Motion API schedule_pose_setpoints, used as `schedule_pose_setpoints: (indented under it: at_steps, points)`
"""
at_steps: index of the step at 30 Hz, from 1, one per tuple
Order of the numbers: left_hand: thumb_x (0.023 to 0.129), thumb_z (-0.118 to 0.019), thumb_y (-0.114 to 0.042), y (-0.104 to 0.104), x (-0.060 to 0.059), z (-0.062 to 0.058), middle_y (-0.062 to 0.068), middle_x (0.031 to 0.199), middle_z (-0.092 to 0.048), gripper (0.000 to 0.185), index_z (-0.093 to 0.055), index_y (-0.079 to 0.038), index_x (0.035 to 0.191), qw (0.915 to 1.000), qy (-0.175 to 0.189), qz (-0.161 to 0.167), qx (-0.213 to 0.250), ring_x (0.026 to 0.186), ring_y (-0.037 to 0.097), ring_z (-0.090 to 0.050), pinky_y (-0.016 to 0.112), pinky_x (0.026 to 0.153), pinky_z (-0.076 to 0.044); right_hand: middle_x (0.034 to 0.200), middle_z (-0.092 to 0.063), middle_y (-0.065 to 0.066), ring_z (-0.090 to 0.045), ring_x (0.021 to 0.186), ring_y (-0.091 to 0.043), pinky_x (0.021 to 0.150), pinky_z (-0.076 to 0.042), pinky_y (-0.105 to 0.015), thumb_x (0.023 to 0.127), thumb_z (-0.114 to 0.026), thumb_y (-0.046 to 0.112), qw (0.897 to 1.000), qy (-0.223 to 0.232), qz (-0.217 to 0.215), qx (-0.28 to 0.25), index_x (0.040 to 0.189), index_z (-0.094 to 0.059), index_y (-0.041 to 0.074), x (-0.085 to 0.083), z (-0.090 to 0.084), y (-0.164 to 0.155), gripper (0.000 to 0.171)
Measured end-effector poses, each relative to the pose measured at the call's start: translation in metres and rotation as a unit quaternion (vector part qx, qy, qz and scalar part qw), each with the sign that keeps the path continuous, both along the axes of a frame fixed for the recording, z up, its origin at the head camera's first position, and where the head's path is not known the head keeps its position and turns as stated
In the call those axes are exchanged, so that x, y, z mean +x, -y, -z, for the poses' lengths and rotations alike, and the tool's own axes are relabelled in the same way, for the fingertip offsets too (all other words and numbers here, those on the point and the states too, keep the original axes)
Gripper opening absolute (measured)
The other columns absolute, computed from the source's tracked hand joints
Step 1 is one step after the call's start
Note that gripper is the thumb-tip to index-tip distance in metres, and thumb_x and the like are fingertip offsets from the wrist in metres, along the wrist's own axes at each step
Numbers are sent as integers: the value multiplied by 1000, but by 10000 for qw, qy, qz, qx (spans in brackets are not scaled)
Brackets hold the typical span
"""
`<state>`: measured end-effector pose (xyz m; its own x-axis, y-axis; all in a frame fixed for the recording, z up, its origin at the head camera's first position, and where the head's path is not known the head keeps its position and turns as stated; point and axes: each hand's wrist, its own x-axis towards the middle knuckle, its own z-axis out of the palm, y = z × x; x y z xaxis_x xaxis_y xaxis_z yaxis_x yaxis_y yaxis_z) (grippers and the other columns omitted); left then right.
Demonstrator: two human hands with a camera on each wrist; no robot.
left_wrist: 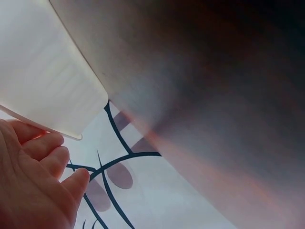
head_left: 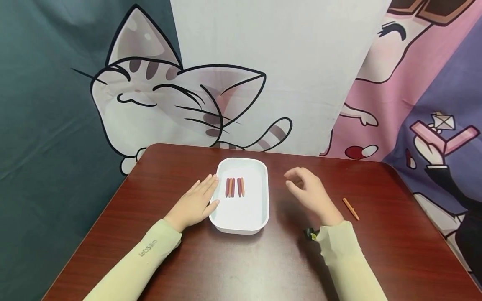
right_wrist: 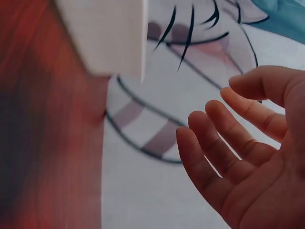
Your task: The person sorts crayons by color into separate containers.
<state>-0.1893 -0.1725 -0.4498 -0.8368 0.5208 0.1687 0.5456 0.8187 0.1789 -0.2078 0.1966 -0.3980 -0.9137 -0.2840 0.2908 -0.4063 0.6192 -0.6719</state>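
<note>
Both sleeves were pale yellow-green and entered from the near edge of the dark red-brown bench.

The left hand lay flat on the bench, fingers straight and together, holding nothing. Their tips and the thumb touched the left outer wall of the white tray. The left wrist view showed the same: the tray's rim directly above the fingertips, no curl around it.

The right hand hovered just right of the tray, apart from it. Its fingers were relaxed and lightly bent, spread a little, gripping nothing; the right wrist view showed the palm bare.

Beyond the left fingertips, inside the tray, four short sticks lay side by side in a row, reddish and orange, parallel to the tray's long sides. They sat toward the far half of the tray, between the two hands.

A single orange stick lay on the bench to the right of the right hand, well apart from the fingers and angled.

Behind the bench hung a cartoon cat backdrop.
</note>
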Motion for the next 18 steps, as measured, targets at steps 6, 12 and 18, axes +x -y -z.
schedule_pose_setpoints:
  at_steps: [6, 12, 18]
  points:
    - [103, -49, -41, -3, 1, 0, 15, 163, -31, 71, -33, 3, 156, 10000, -4, -4, 33, 153, 30, -24, 52, 122, -24, 103, -64, -11, -62, 93, -28, 85, -54, -51, 93, -68, 5, 9969, -285, 281, 673, 113, -67, 3, 16, 14, -38, 20]
    - [104, -48, -40, -4, 0, 1, 16, 164, -30, 70, -32, 4, 156, 10000, 52, 43, 60, 153, 30, -22, 51, 123, -23, 98, -63, -13, -58, 88, -28, 78, -50, -48, 91, -68, 3, 9909, -411, 885, 927, 110, -67, 2, 26, 21, -69, 19]
    - [104, -48, -40, -2, 1, 0, 15, 164, -30, 70, -33, 3, 156, 10000, 27, 4, 62, 153, 30, -24, 51, 122, -24, 104, -62, -23, -59, 93, -39, 84, -50, -58, 92, -65, 4, 9850, -334, 1283, 1107, 112, -65, -4, 25, 25, -90, 22]
